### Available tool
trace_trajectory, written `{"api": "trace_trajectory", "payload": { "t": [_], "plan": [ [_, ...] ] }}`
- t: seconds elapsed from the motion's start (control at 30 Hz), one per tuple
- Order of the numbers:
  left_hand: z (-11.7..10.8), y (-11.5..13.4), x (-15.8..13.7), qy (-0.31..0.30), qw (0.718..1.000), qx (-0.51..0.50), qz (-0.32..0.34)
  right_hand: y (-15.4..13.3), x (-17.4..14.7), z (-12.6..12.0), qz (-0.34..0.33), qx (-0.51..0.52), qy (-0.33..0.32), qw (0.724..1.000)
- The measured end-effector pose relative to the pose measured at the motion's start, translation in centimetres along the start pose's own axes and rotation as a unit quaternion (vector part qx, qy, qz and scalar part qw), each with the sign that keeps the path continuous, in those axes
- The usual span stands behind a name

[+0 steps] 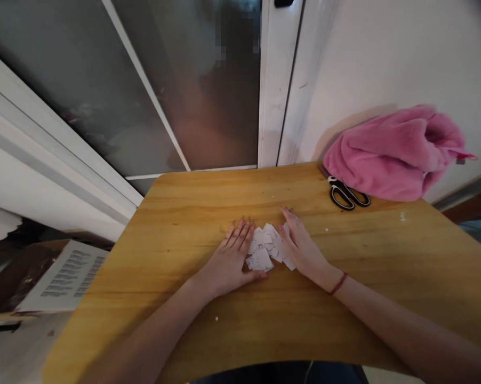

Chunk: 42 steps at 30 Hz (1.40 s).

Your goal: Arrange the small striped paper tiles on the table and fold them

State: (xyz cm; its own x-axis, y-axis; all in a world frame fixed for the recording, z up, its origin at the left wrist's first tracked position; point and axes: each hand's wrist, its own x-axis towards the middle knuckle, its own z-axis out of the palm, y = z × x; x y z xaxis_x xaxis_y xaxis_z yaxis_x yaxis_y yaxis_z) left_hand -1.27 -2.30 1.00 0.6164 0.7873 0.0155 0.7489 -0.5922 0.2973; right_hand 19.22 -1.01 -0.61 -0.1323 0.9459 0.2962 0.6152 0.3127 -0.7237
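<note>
A small heap of torn white paper pieces (264,246) lies on the wooden table (240,330), several of them bearing faint dark marks. Along the heap's left side rests my left hand (234,256), its fingers stretched out and its thumb reaching below the paper. My right hand (302,245) borders the heap on the right, fingers extended forward, touching or partly covering some pieces. Neither hand is closed round anything. A red band circles my right wrist.
At the back right lies a pink plush cloth (396,152), partly over black-handled scissors (342,195). Tiny white scraps dot the tabletop. A glass sliding door (208,106) and a white wall stand behind the table. A cardboard box (64,274) is at the left.
</note>
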Motion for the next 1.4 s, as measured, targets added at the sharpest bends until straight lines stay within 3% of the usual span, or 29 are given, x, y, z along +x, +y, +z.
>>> {"api": "trace_trajectory", "payload": {
  "t": [0.1, 0.2, 0.3, 0.43, 0.53, 0.67, 0.9, 1.17, 1.3, 1.4],
  "plan": [
    [0.7, 0.9, 0.6, -0.017, 1.000, 0.019, 0.015, -1.0, -0.3, 1.0, -0.014, 0.035, -0.055, 0.998],
    [0.9, 1.3, 1.0, -0.025, 0.999, 0.022, 0.029, -1.9, -0.8, 1.8, -0.016, 0.163, -0.115, 0.980],
    [0.4, 0.9, 0.6, -0.011, 0.999, 0.014, 0.039, -1.5, -0.8, 1.5, 0.025, 0.233, -0.060, 0.970],
    [-0.2, 0.2, -0.2, -0.007, 0.999, 0.002, 0.046, -0.2, -0.2, 0.5, 0.042, 0.172, 0.020, 0.984],
    [0.2, 0.5, 0.2, -0.010, 0.999, 0.004, 0.046, -0.5, -0.3, 0.9, 0.019, 0.164, -0.021, 0.986],
    [0.7, 1.0, 1.2, -0.005, 1.000, 0.002, 0.020, -1.9, -0.9, 2.3, 0.029, 0.272, -0.107, 0.956],
    [-0.4, 0.4, 0.5, 0.024, 0.999, -0.042, 0.007, -1.4, -0.3, 0.7, 0.064, 0.311, -0.005, 0.948],
    [1.7, 3.1, 1.4, 0.028, 0.998, -0.052, -0.032, -1.4, 0.2, 2.2, 0.055, 0.345, -0.048, 0.936],
    [0.9, 2.1, 1.2, 0.057, 0.995, -0.076, -0.008, -1.1, 0.3, 2.4, 0.058, 0.367, -0.061, 0.927],
    [0.0, 1.1, 0.8, 0.057, 0.994, -0.097, 0.011, -1.2, 0.1, 1.7, 0.061, 0.317, -0.021, 0.946]
  ]
}}
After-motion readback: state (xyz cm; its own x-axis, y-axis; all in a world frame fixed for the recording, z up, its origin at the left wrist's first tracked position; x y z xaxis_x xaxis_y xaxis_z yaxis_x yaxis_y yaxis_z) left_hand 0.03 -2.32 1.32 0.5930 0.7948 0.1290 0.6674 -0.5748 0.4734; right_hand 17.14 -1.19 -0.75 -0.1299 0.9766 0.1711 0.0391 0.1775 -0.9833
